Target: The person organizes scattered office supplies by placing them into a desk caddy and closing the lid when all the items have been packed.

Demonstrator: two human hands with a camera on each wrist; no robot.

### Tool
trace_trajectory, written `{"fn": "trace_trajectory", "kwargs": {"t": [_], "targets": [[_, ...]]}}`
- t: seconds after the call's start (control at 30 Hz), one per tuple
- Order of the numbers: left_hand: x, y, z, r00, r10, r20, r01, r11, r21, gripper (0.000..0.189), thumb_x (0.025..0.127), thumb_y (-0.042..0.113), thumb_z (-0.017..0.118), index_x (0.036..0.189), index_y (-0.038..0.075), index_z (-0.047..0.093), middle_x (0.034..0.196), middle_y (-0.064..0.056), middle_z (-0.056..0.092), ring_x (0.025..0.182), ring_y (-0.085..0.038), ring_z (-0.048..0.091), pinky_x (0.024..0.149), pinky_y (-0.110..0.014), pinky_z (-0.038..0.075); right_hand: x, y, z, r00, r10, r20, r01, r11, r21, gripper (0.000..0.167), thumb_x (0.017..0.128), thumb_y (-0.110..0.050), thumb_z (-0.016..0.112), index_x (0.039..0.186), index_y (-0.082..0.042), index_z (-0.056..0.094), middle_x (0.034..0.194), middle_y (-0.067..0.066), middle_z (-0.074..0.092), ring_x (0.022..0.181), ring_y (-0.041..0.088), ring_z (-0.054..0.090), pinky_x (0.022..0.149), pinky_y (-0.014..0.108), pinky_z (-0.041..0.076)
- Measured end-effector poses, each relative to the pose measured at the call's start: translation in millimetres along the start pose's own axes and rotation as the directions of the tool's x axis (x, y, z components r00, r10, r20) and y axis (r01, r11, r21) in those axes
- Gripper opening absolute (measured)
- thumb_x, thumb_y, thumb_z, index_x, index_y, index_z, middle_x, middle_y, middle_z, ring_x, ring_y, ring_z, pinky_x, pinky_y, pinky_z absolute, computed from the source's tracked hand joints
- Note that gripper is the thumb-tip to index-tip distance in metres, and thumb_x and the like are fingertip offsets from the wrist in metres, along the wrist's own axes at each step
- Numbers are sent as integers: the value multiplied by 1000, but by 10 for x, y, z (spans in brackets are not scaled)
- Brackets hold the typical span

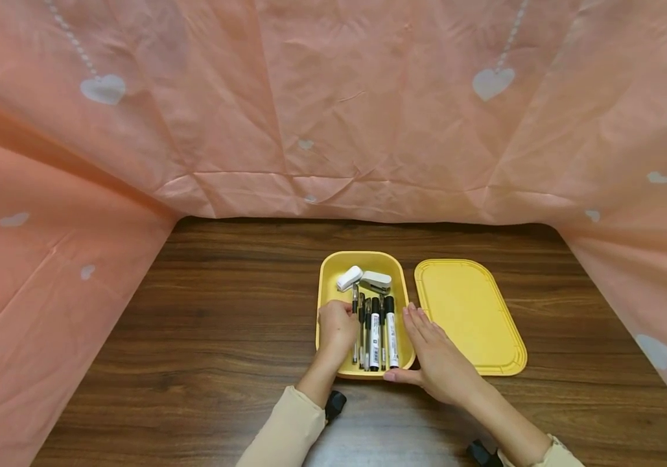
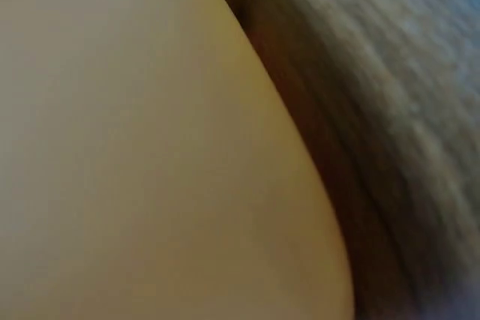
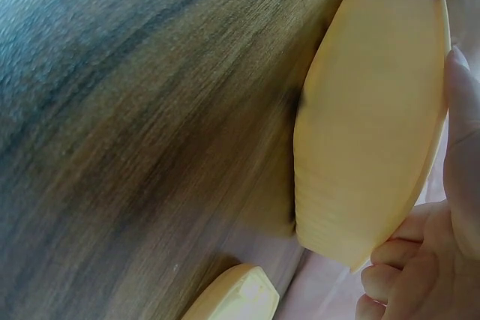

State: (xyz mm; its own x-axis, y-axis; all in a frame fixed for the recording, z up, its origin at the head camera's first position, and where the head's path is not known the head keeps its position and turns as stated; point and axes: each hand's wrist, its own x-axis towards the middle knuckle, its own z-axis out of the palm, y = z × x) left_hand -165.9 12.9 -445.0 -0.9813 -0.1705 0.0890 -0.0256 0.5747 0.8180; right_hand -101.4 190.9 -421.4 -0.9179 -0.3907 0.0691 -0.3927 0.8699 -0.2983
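A yellow box (image 1: 323, 285) stands uncovered on the table. Several pens and markers lie side by side in it, among them a slim black-capped pen (image 1: 354, 337) at the left and a white marker (image 1: 391, 334) at the right. Beyond them sit a white stapler (image 1: 376, 280) and a small white object (image 1: 349, 277). My left hand (image 1: 338, 329) reaches over the box's left side, its bent fingers against the leftmost pen; the fingertips are hidden. With fingers straight, my right hand (image 1: 441, 363) rests along the right rim, its thumb at the near rim.
Right of the box, the flat yellow lid (image 1: 467, 314) lies on the wooden table (image 1: 222, 324). A pink curtain (image 1: 339, 130) with pale hearts encloses the table's back and sides. Mostly a blurred pale surface (image 2: 150, 148) fills the left wrist view.
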Motion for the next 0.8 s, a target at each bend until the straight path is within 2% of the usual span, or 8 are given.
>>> {"fn": "trace_trajectory", "kwargs": {"t": [0.03, 0.27, 0.33, 0.4, 0.5, 0.57, 0.63, 0.8], "targets": [[4, -1, 7, 1000, -10, 7, 10, 1000, 3, 46, 78, -8, 63, 48, 12, 34, 50, 3, 29, 53, -15, 33, 47, -23, 20, 0, -1, 0, 1000, 0, -1, 0, 1000, -2, 106, 78, -65, 65, 148, 6, 28, 155, 26, 27, 144, 41, 27, 112, 57, 31], [9, 12, 41, 999, -40, 11, 40, 999, 18, 48, 78, -7, 66, 48, 14, 35, 52, 0, 39, 55, -16, 37, 48, -23, 26, -3, -3, -4, 1000, -7, -10, 7, 1000, -8, 106, 78, -66, 63, 148, 6, 29, 155, 26, 27, 144, 41, 28, 112, 57, 31], [6, 15, 47, 999, -41, 3, 41, 999, 31, 42, 77, -7, 66, 48, 10, 41, 53, -2, 43, 56, -17, 40, 48, -25, 29, -4, -2, -6, 1000, -8, -13, 8, 1000, -7, 107, 78, -66, 63, 148, 7, 29, 155, 26, 27, 143, 42, 28, 112, 57, 31], [-1, 18, 56, 999, -39, -17, 40, 998, 50, 27, 76, -6, 67, 53, 4, 56, 57, -4, 55, 59, -18, 51, 50, -27, 39, -5, -2, -9, 1000, -9, -14, 8, 1000, -6, 107, 78, -66, 64, 148, 7, 29, 155, 27, 27, 143, 42, 28, 112, 57, 31], [-9, 21, 58, 998, -54, -15, 54, 997, 59, 16, 74, -7, 66, 60, 1, 65, 60, -6, 60, 60, -20, 53, 51, -30, 43, -6, -2, -10, 1000, -9, -14, 9, 1000, -2, 106, 78, -65, 64, 148, 7, 28, 155, 27, 27, 143, 42, 28, 112, 57, 31], [-11, 27, 54, 998, -65, -16, 66, 996, 62, 20, 74, -6, 66, 57, 4, 66, 57, -3, 59, 58, -17, 52, 50, -28, 41, -5, 0, -9, 1000, -11, -13, 11, 1000, 0, 106, 78, -65, 64, 148, 7, 28, 155, 27, 27, 143, 42, 28, 112, 57, 31], [-5, 28, 49, 997, -79, 6, 79, 995, 56, 34, 75, -6, 65, 47, 7, 53, 50, -1, 45, 53, -16, 40, 46, -26, 30, -1, 2, -7, 1000, -11, -10, 11, 1000, 3, 106, 79, -65, 64, 148, 7, 28, 155, 27, 27, 144, 42, 27, 112, 57, 31], [7, 31, 45, 996, -93, 0, 92, 991, 102, 41, 78, -3, 66, 45, 12, 48, 50, 1, 48, 53, -15, 44, 45, -26, 30, 7, 9, -5, 1000, -2, -3, 2, 1000, 9, 106, 79, -64, 65, 148, 7, 28, 155, 27, 26, 144, 42, 25, 113, 57, 30]]}}
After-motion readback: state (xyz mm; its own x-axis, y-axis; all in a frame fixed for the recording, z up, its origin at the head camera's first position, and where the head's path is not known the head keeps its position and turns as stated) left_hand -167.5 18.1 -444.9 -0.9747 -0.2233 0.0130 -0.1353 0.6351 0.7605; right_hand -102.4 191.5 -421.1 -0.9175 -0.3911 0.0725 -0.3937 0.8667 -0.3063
